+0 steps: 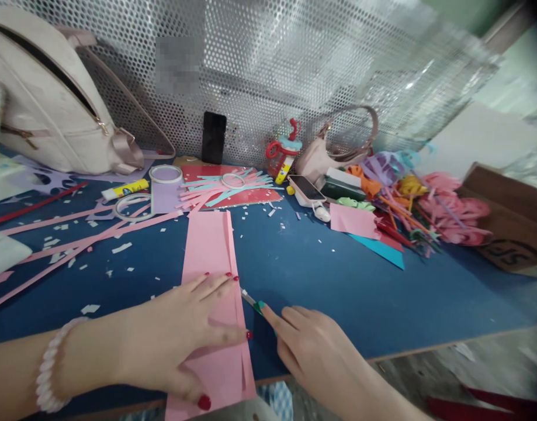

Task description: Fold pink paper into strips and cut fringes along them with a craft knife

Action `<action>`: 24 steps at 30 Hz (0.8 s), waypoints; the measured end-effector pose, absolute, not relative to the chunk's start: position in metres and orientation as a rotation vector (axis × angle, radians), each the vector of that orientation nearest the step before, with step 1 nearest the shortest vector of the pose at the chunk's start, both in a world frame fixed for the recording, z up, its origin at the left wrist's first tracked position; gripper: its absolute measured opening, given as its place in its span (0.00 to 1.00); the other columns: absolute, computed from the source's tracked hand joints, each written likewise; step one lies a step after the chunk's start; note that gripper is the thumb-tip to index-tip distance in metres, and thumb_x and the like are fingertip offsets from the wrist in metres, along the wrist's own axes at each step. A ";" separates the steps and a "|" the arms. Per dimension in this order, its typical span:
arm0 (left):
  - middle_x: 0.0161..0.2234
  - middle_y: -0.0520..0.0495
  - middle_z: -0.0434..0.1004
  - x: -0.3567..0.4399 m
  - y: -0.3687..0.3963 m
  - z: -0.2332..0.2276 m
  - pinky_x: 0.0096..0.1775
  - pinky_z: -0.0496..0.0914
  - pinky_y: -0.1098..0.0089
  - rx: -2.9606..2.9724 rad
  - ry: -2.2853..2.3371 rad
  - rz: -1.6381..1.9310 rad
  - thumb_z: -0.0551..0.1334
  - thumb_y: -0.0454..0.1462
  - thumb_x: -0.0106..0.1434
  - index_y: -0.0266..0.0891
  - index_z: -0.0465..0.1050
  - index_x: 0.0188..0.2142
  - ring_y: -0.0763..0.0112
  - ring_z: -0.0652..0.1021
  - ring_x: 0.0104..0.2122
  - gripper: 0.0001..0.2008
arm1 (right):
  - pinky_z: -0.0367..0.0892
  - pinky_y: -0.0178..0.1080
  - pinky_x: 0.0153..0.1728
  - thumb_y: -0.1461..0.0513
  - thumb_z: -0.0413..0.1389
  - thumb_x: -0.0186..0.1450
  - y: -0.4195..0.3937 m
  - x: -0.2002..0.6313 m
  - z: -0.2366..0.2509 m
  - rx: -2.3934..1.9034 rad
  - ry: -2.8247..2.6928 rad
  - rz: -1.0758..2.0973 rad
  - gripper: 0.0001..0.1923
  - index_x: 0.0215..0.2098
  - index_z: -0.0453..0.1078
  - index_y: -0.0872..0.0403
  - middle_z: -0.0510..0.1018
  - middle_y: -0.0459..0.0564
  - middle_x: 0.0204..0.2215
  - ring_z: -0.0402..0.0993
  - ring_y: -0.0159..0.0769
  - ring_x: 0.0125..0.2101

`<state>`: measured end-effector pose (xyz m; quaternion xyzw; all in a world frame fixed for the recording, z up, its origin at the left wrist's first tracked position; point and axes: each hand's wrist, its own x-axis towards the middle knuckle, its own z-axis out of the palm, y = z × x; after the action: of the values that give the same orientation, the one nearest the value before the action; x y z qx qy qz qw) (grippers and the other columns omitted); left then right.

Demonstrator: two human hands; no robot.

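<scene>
- Pink paper sheet (211,257) lies lengthwise on the blue surface (338,292) in front of us, its near end hanging over the front edge, with slits cut along its right side.
- Our left hand (180,336) lies flat and spread on the near part of the sheet, palm down, fingers extended and pressing it to the surface; it grips nothing.
- Our right hand (312,345) is closed around a small cutter (252,302), whose green-handled tip touches the sheet's right edge just beside our left fingertips.
- Long pink strips (75,242) and small white scraps lie scattered to the left of the sheet.
- Beyond the sheet's far end we see a red card (250,196) covered with pink and teal strips, rolls of tape (165,173) and a glue stick (125,189).
- A phone (305,188) lies further right, next to a heap of coloured paper pieces (408,204).
- A pale bag (44,99) leans on the perforated metal panel at the back left.
</scene>
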<state>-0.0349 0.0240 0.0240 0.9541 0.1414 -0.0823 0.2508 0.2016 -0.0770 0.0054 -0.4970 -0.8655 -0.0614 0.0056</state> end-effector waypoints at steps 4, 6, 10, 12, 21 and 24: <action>0.67 0.40 0.38 -0.033 0.025 0.025 0.58 0.51 0.40 2.610 0.382 -0.262 0.67 0.49 0.55 0.57 0.58 0.62 0.37 0.46 0.64 0.36 | 0.60 0.38 0.26 0.71 0.51 0.59 -0.070 0.201 0.005 -1.560 -2.709 -0.214 0.23 0.54 0.68 0.62 0.75 0.48 0.27 0.69 0.34 0.26; 0.67 0.39 0.38 -0.032 0.025 0.028 0.58 0.51 0.40 2.610 0.392 -0.307 0.67 0.49 0.56 0.57 0.57 0.62 0.38 0.45 0.64 0.36 | 0.59 0.38 0.25 0.71 0.51 0.59 -0.066 0.200 0.006 -1.578 -2.694 -0.207 0.23 0.53 0.68 0.61 0.75 0.47 0.26 0.69 0.33 0.25; 0.67 0.37 0.38 -0.030 0.024 0.034 0.58 0.52 0.41 2.602 0.419 -0.367 0.67 0.50 0.55 0.57 0.58 0.62 0.38 0.45 0.64 0.37 | 0.59 0.38 0.25 0.71 0.51 0.59 -0.059 0.200 0.007 -1.608 -2.682 -0.195 0.23 0.53 0.69 0.60 0.74 0.47 0.25 0.69 0.33 0.24; 0.67 0.37 0.38 -0.030 0.023 0.034 0.58 0.52 0.41 2.614 0.414 -0.378 0.67 0.51 0.55 0.56 0.57 0.62 0.37 0.45 0.64 0.37 | 0.59 0.38 0.25 0.71 0.50 0.60 -0.056 0.200 0.007 -1.616 -2.684 -0.194 0.23 0.54 0.68 0.60 0.74 0.47 0.26 0.70 0.33 0.25; 0.66 0.41 0.49 -0.035 0.056 0.027 0.63 0.49 0.55 2.786 0.221 -0.084 0.54 0.58 0.63 0.42 0.50 0.66 0.53 0.54 0.64 0.38 | 0.58 0.37 0.25 0.71 0.50 0.60 -0.051 0.202 0.006 -1.624 -2.691 -0.177 0.22 0.52 0.70 0.60 0.75 0.47 0.25 0.70 0.33 0.24; 0.66 0.43 0.51 -0.035 0.082 0.017 0.64 0.43 0.55 2.863 0.118 0.059 0.54 0.57 0.64 0.41 0.49 0.66 0.54 0.51 0.65 0.38 | 0.58 0.38 0.25 0.71 0.51 0.60 -0.052 0.202 0.005 -1.619 -2.690 -0.178 0.22 0.52 0.70 0.59 0.75 0.47 0.25 0.71 0.33 0.25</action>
<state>-0.0349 0.0819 0.0169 0.9895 0.0409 0.0203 0.1374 0.2017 -0.0519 0.0048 -0.5147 -0.8555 -0.0566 -0.0017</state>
